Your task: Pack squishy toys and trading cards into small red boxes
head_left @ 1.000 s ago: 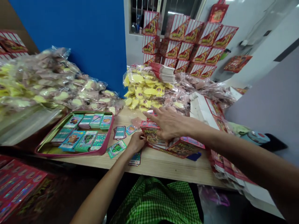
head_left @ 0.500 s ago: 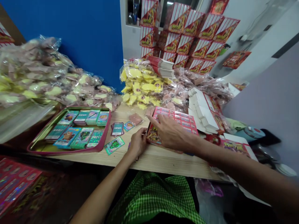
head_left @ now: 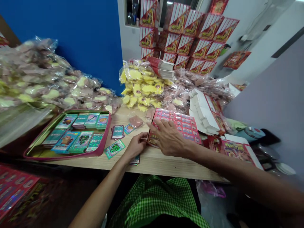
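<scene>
A red display box (head_left: pixel 187 126) filled with rows of small printed packs lies on the wooden table in front of me. My right hand (head_left: pixel 169 137) lies over its left front part, fingers stretched out and slightly spread. Beside the box's left edge is my left hand (head_left: pixel 136 146), its fingers bent against that edge. Under the left wrist, a small stack of cards (head_left: pixel 135 160) sticks out. Loose teal cards, among them a green-patterned card (head_left: pixel 115 148) and a text card (head_left: pixel 117 132), lie to the left. My hands hide the box's front left corner.
A pink-rimmed tin (head_left: pixel 103 148) with card stacks stands on the left. Bagged yellow plush items (head_left: pixel 137 87) and bagged pink ones (head_left: pixel 78 91) are heaped behind. White-and-red cartons (head_left: pixel 205 115) lie right, near an open printed carton (head_left: pixel 238 150). Boxes (head_left: pixel 177 20) are stacked at the back.
My left hand has slid a little left and down, baring the card stack under it. The printed strip along the box's front shows less. My right hand stays over the box.
</scene>
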`<state>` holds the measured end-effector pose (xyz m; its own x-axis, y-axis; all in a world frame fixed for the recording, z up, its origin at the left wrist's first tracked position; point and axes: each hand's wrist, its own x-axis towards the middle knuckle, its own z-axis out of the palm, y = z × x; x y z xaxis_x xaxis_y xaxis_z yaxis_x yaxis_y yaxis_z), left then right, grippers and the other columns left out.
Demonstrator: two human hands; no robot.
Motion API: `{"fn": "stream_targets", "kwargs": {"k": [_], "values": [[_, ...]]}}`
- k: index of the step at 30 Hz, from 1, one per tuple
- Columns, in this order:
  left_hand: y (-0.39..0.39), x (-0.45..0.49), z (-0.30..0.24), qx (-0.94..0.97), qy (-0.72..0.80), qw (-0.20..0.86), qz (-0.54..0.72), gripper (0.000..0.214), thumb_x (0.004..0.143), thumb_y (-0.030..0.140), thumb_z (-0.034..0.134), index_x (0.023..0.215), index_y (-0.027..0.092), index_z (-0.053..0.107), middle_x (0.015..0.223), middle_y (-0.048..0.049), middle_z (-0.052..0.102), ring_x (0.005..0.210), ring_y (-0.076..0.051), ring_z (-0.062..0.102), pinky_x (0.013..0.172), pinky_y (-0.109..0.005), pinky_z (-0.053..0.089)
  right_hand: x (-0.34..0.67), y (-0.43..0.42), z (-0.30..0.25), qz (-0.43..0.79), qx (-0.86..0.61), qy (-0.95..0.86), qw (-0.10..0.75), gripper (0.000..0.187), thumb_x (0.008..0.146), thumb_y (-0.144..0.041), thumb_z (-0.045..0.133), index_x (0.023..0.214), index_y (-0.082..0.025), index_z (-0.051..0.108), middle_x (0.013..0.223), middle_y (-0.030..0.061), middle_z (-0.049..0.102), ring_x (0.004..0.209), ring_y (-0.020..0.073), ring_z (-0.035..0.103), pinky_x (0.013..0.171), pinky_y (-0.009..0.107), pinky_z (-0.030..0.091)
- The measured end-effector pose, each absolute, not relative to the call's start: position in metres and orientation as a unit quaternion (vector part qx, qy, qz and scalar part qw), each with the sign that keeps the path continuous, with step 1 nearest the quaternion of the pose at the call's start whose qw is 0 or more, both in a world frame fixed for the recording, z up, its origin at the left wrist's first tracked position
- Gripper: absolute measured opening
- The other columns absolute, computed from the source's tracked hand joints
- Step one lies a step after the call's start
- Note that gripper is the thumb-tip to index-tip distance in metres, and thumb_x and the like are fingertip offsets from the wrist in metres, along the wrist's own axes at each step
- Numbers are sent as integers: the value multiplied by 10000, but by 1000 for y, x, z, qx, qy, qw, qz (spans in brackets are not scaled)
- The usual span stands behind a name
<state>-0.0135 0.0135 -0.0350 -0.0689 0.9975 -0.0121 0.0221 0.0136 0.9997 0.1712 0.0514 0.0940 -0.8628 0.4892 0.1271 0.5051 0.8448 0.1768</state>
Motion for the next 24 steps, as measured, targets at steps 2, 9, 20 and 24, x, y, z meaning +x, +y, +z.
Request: {"fn": "stream_targets", "kwargs": {"k": [2, 9, 20, 24], "values": [[12, -20, -31, 470, 543, 460, 521, 450, 697, 233, 634, 1129, 150, 728, 1061, -103, 776, 925, -231, 727, 877, -371, 581, 183, 61, 108, -46, -318, -943, 84, 610, 1048, -367, 392, 1591, -112, 278, 1575, 231, 392, 1406, 392, 407, 1112, 591, 406], [38, -32, 37, 498, 569, 369, 541, 562, 909, 528, 544, 1314, 156, 661, 1369, -126, 683, 1296, -276, 609, 1151, -436, 428, 210, 94, 130, 61, -436, -898, 12, 607, 1094, -415, 225, 1608, -102, 304, 1680, 162, 256, 1562, 311, 211, 1255, 539, 280], [102, 20, 89, 801, 496, 198, 270, 651, 893, 546, 550, 1397, 138, 609, 1591, -162, 472, 1546, -383, 309, 1268, -569, 190, 255, 86, 110, 57, -514, -851, 89, 650, 1069, -448, 368, 1591, -62, 347, 1665, 225, 245, 1548, 429, 179, 1213, 690, 191], [109, 35, 80, 781, 489, 226, 315, 496, 861, 475, 608, 1247, 178, 706, 1499, -130, 589, 1485, -356, 433, 1272, -523, 212, 244, 97, 88, 89, -517, -840, 142, 633, 1040, -418, 432, 1535, -24, 441, 1633, 249, 314, 1538, 425, 218, 1216, 686, 174]]}}
